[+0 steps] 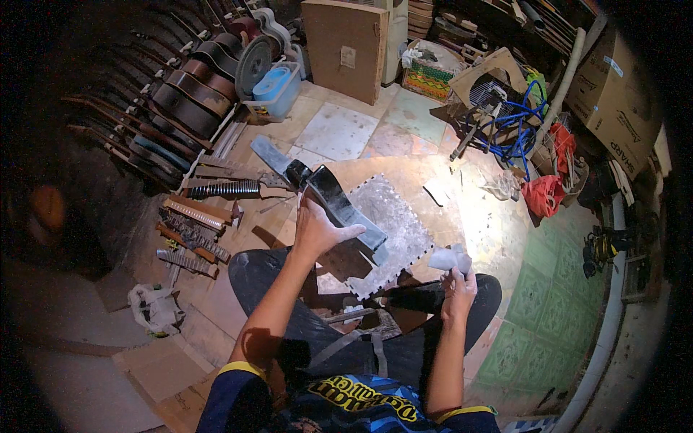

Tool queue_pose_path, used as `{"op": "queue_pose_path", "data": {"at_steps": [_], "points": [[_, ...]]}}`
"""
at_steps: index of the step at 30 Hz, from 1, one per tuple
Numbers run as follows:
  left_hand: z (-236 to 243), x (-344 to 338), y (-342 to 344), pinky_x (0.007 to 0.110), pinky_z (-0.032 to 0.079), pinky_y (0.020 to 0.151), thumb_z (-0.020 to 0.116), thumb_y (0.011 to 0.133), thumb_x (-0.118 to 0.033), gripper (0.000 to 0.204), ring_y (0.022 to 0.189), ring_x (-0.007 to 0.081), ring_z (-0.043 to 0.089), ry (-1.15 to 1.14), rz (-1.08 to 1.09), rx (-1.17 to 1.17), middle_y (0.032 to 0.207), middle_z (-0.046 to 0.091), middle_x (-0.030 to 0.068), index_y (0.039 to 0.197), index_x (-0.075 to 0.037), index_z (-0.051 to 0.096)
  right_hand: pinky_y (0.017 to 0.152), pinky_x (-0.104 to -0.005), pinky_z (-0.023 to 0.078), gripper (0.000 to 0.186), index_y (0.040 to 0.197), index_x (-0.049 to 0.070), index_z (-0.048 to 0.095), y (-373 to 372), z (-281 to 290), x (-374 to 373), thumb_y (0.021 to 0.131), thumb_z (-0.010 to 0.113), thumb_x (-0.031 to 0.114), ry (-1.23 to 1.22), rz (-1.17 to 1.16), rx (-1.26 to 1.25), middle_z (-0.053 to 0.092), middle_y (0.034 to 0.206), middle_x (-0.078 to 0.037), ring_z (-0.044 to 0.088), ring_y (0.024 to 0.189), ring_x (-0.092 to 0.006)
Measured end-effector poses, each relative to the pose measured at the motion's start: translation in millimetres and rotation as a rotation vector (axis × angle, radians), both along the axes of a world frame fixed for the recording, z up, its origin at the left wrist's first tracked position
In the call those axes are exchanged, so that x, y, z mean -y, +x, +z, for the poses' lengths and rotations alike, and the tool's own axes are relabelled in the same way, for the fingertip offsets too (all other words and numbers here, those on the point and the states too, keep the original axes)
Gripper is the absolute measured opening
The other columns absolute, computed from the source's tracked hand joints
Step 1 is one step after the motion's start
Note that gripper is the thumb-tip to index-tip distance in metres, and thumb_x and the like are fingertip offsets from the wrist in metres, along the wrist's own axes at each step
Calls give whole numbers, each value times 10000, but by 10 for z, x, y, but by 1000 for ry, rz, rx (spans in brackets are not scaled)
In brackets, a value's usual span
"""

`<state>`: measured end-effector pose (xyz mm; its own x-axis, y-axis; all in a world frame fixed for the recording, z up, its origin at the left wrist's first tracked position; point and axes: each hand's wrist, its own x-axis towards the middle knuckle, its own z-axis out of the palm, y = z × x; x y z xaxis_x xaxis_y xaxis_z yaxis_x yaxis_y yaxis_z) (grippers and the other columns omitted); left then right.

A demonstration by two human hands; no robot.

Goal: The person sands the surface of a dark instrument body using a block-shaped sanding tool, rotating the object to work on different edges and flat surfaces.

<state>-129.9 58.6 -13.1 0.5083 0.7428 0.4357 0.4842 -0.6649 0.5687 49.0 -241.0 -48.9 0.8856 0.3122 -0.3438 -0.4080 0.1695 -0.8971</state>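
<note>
My left hand [315, 229] is closed on a long curved piece [345, 211], glossy black along its upper part and dusty grey elsewhere, with a flat grey arm at its far left end. I hold it tilted above my lap, thumb along its near side; its exact kind is unclear. In my right hand [458, 292], fingers pinch a bent pale-grey sheet that looks like sandpaper [449, 258], apart from the curved piece and over my right knee. Beneath both lies a dusty grey foam mat [404, 224] with toothed edges.
Guitars [198, 86] stand in a row at the far left. Several combs of wooden and metal tools [193, 224] lie by my left knee. A blue tub [274, 90], a cardboard panel [346, 54], coiled blue hose [516, 137] and a red bag [543, 195] stand or lie farther off.
</note>
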Motion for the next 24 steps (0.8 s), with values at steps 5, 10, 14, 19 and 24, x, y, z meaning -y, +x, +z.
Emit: {"op": "queue_pose_path", "data": {"at_steps": [5,10,14,19,24], "points": [[21,3,29,483,376,1151,851,772,-464,862,1161,478,585,-252,80,22,1235,603,304,1294,111,477,753,-265,524,337,1267,50,603,-21,36,-14,942,689,74,37,85,12,654,1021,-9,624,868,-105],[57,13,16,548,281,1201,735,909,-415,548,1028,489,639,15,123,-44,1046,667,335,1015,108,611,822,-288,518,408,1302,44,594,-46,-94,34,917,721,88,62,85,-90,649,1095,-26,622,969,-131],[139,12,-97,565,266,1201,727,919,-395,533,1113,443,622,20,83,-105,1056,675,320,1012,120,621,896,-334,521,369,1277,49,598,-60,-141,83,936,703,145,176,30,-150,656,1094,-38,641,1007,-191],[409,131,-222,549,318,1147,779,864,-413,593,1174,376,607,99,-60,-263,1105,692,261,1125,100,640,980,-453,537,476,1348,24,542,-9,-126,137,937,650,238,204,33,-187,669,1171,-128,643,1080,-273],[789,351,-156,515,371,1050,879,706,-503,767,1186,347,610,-23,-203,-326,1159,699,196,1221,17,651,831,-421,617,426,1296,26,534,38,-87,168,920,626,205,99,133,-259,654,1119,-140,682,928,-260]]}}
